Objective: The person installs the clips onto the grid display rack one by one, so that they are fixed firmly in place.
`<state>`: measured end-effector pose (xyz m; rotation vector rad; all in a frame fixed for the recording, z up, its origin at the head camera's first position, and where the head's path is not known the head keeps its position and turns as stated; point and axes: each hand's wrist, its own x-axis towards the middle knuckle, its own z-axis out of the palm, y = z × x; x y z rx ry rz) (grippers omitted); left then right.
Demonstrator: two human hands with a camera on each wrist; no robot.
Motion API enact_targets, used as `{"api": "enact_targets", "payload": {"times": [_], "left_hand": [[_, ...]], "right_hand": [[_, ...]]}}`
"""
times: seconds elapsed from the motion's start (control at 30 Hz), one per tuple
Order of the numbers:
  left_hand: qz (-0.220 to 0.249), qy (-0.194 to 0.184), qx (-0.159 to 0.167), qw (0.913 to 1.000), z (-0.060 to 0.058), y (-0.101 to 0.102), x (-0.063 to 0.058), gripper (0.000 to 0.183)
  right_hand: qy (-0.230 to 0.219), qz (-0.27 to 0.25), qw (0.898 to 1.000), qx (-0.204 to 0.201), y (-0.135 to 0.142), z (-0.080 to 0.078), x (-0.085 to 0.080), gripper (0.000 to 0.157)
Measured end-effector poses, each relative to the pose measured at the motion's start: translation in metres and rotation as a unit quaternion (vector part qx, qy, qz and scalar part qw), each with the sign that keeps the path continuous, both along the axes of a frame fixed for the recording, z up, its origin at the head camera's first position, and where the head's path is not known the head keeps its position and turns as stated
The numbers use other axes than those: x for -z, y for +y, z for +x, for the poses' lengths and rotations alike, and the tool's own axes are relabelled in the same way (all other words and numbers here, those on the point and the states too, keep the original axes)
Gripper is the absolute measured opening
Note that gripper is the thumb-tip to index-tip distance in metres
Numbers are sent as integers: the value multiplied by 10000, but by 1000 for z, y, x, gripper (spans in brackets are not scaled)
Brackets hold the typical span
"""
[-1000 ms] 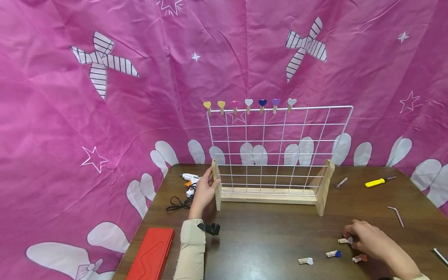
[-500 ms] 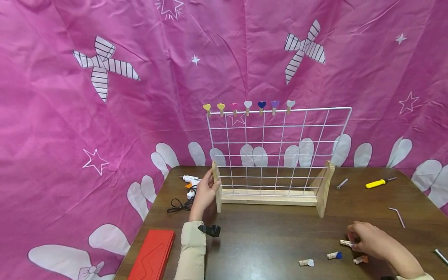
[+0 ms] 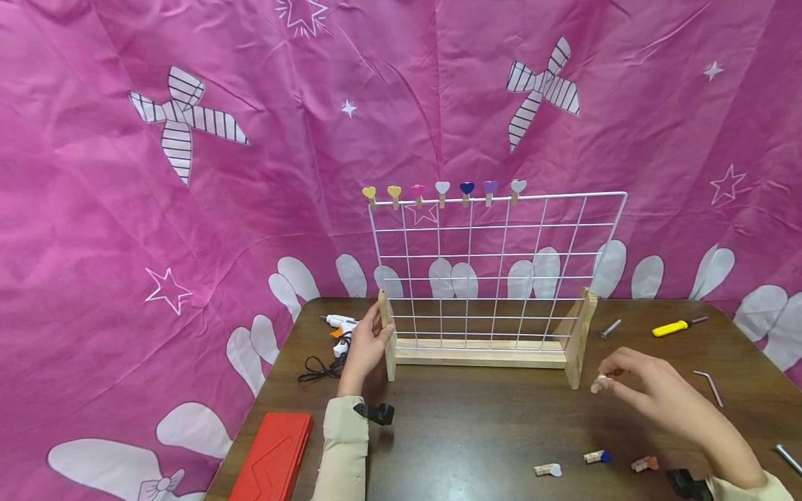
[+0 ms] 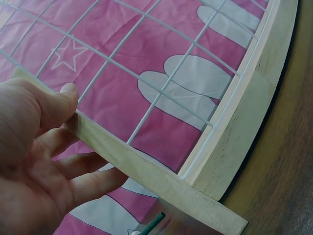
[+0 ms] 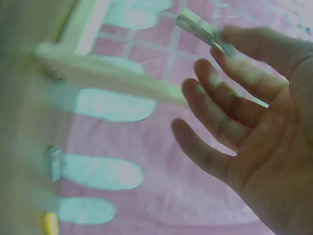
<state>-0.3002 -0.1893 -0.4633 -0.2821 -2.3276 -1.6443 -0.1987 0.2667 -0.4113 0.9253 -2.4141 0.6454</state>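
In the head view, my left hand (image 3: 366,342) grips the left wooden upright (image 3: 388,351) of a stand holding a white wire grid (image 3: 564,197). The left wrist view shows the thumb and fingers on opposite sides of that upright (image 4: 146,169). My right hand (image 3: 664,393) is raised above the table, right of the stand, pinching a small wooden clothespin (image 5: 200,29) between thumb and index finger; its decorated end is covered by the fingertips. Several heart-topped clothespins line the grid's top wire, from a yellow one (image 3: 370,193) to a white one (image 3: 518,186).
Clothespins with white (image 3: 548,470), blue (image 3: 596,457) and orange (image 3: 645,464) tops lie at the table's front. A glue gun (image 3: 341,323) and red case (image 3: 272,452) are left. A bolt (image 3: 610,329), yellow screwdriver (image 3: 670,328) and bent hex key (image 3: 711,388) lie right.
My right hand has picked a clothespin up from the table and carried it up and left, toward the stand. The left hand keeps its grip on the upright.
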Motion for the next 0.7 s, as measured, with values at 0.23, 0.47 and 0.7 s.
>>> {"api": "enact_targets", "payload": {"times": [0.23, 0.47, 0.7], "left_hand": [[-80, -93, -81, 9999, 2, -1, -3, 57], [15, 43, 55, 10000, 3, -2, -2, 57], [16, -47, 9, 10000, 2, 0, -1, 56]], "right_hand": [[587, -258, 9970, -437, -27, -5, -53, 37], [1413, -442, 9867, -673, -49, -16, -107, 24], [1923, -495, 9795, -351, -65, -25, -157, 29]]}}
